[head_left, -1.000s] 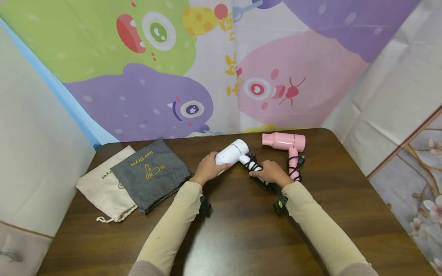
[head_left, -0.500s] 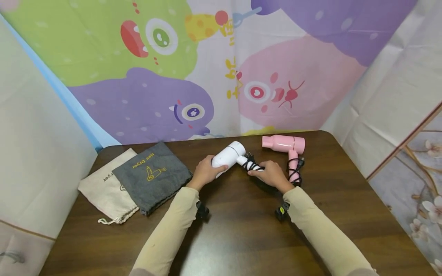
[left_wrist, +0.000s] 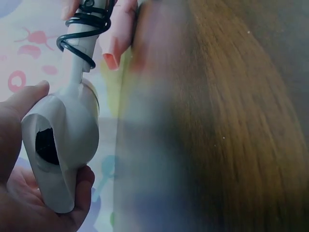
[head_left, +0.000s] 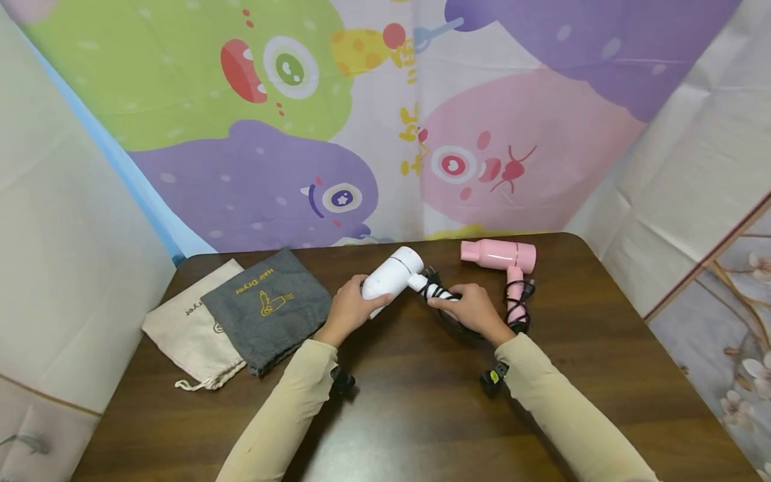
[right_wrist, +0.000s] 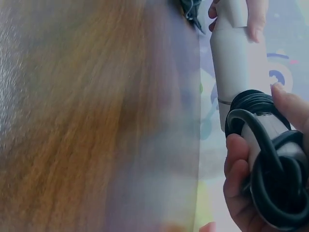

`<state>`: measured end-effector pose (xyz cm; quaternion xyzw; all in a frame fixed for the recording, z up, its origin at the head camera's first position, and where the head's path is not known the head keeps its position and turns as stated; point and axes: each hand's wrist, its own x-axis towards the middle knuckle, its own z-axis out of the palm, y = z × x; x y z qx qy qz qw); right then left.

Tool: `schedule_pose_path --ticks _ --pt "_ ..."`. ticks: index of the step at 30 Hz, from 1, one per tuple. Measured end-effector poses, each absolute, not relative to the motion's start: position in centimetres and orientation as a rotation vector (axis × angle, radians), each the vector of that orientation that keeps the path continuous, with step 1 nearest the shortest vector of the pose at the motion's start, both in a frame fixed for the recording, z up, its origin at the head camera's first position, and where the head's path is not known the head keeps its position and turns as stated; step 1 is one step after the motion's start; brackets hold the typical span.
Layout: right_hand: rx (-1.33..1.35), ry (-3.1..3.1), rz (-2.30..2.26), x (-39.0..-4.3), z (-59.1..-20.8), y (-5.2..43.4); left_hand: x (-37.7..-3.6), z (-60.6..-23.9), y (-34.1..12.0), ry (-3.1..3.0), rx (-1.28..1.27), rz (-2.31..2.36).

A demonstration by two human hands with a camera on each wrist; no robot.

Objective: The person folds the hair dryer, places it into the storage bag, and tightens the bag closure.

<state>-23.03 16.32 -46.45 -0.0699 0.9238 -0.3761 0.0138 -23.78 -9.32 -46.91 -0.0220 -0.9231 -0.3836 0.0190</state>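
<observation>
You have the white hair dryer [head_left: 390, 276] between both hands, over the far middle part of the counter [head_left: 391, 415], its barrel slanting and its handle running off toward your right; your left hand [head_left: 349, 309] grips the barrel near the nozzle end, thumb on one side and fingers curled round the other, and the left wrist view looks at the nozzle's dark opening; your right hand [head_left: 472, 309] grips the handle, where a black cord [right_wrist: 253, 99] is wound in several coils; just right of that hand, the pink hair dryer [head_left: 500, 255] lies on the counter, nozzle pointing left and handle toward you, with its own black cord wrapped round it; to your left, well apart from the pink dryer, a gray bag [head_left: 265, 314] printed "Hair Dryer" in yellow partly covers a cream bag [head_left: 187, 328], whose drawstring hangs out at the near end; behind the counter's far edge, a backdrop [head_left: 391, 207] shows green, purple and pink cartoon creatures.
</observation>
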Motion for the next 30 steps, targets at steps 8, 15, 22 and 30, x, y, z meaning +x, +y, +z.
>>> schedule_pose_path --ticks 8,15,22,30 --pt "-0.237 2.918 -1.155 -22.5 -45.4 15.8 -22.8 -46.3 -10.0 -2.832 -0.056 -1.195" --pt "-0.247 2.863 -1.191 -21.7 -44.6 15.9 -22.3 -45.6 -10.6 -2.796 0.017 -1.292" --pt "-0.3 2.871 -1.199 -21.1 -44.2 15.9 -22.3 -45.3 -11.1 -2.799 0.036 -1.42" --pt "-0.297 2.828 -1.235 -20.5 -43.5 16.5 -22.6 -44.8 -11.1 -2.833 -0.175 -1.835"
